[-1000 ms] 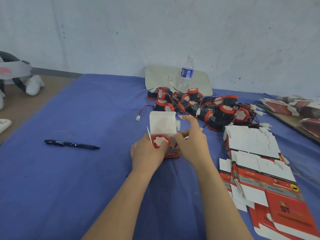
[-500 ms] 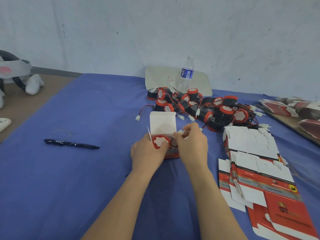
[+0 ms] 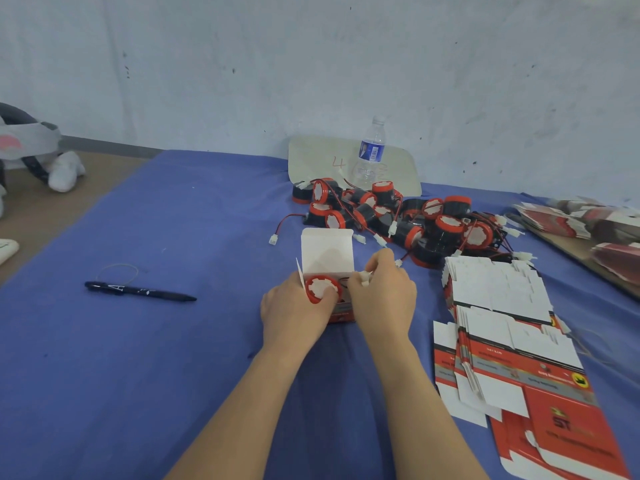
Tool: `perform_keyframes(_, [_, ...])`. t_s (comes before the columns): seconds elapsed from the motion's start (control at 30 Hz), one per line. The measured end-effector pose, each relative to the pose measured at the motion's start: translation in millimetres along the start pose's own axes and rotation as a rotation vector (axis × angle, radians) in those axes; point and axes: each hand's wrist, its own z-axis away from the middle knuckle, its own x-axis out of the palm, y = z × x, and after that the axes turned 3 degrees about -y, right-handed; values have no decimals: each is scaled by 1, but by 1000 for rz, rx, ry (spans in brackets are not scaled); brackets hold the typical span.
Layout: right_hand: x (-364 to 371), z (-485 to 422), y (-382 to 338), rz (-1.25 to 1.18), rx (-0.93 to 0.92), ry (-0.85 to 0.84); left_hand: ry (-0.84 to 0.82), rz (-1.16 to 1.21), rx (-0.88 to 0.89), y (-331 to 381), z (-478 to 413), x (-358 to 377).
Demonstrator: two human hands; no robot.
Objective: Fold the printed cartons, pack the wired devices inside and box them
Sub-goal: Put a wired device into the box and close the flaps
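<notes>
A black pen (image 3: 140, 291) lies left on the blue worktop (image 3: 166, 358); a clear water bottle (image 3: 370, 154) stands upright by the wall (image 3: 311, 64).

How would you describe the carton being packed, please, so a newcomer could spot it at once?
On the blue table, look in front of the heap of wired devices, where the left hand grips the carton and the right hand pinches a white connector. Unlike the flat cartons stacked to its right, it stands folded, white lid flap raised, a red-capped device inside.
</notes>
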Motion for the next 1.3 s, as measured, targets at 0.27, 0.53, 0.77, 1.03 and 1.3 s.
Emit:
perform_keyframes(0.27, [-3, -1, 2, 216, -74, -77, 1, -21, -2, 0, -1, 1])
perform_keyframes(0.53, [-9, -5, 4, 289, -36, -286, -2, -10, 1, 0, -2, 0])
perform_keyframes(0.77, [-6, -7, 0, 127, 100, -323, -9, -15, 3, 0, -2, 1])
perform_keyframes(1.03, [-14, 1, -6, 313, -73, -217, 115, -23, 26, -3, -2, 3])
perform_keyframes(1.3, [-28, 3, -12, 313, -116, -560, 215, 73, 236, 1, 3, 7])
